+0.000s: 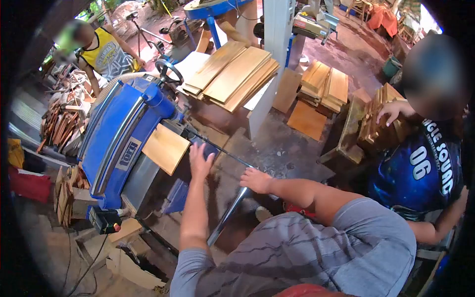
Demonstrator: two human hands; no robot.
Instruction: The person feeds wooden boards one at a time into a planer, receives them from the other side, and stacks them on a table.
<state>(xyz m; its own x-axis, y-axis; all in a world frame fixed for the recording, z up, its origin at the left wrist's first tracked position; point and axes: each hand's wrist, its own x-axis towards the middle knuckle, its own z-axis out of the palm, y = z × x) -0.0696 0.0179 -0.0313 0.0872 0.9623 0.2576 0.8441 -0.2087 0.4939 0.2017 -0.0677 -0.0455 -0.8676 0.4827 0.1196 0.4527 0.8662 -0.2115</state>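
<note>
Head view: 1 board (166, 149) juts from the blue machine (116, 133), left; left hand (200, 162) open beside it, right hand (255, 180) at the metal bar (227, 217), grip unclear. Best supported level, fingertips clear.

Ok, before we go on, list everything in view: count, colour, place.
planer: 1, blue, left
handwheel: 1, dark, planer's far end
board: 1, light tan, protruding from planer
control box: 1, black, planer's near end
roller: 1, silver, centre
board stack: 1, tan, beyond planer
floor boards: several, tan, right of post
post: 1, whitish, top centre
scrap wood: uncountable, brown, left
red cloth: 1, red, left edge
co-workers: 2, yellow shirt upper left, dark blue shirt right
background clutter: too unclear to count
left hand: 1, bare, beside board
right hand: 1, bare, roller's upper end
</note>
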